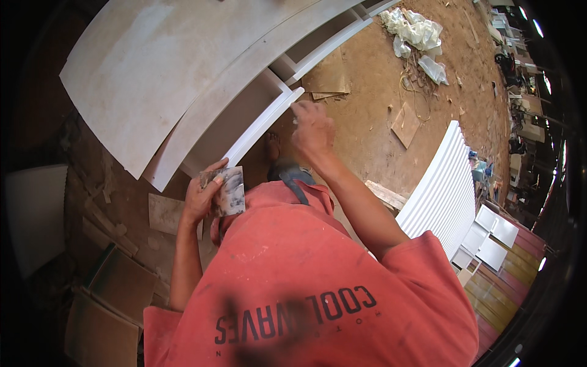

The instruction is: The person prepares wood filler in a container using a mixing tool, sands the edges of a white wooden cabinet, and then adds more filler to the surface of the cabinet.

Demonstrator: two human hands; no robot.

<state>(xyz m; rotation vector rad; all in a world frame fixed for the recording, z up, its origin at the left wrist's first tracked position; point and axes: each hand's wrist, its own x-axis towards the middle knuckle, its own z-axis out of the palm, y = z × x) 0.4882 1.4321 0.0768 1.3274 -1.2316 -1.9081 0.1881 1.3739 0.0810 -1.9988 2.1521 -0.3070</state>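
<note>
My left hand (199, 194) grips a small flat rectangular plate (232, 191), pale and smeared with dark grey, thumb on its face. Its fingertips lie close by the near end of a white drawer's front panel (255, 136). That drawer stands pulled out of a large white cabinet (165, 58). At the panel's far end is my right hand (313, 128), slightly blurred, with fingers curled together beside the corner. Whether it touches the panel or holds something small is hard to see.
Another drawer (324, 46) stands out farther along the cabinet. White plastic sheeting (416, 32), a brown board (405, 125) and cords lie on the dirt floor. To the right is a white ribbed panel (441, 189); brown boards (125, 284) lean at lower left.
</note>
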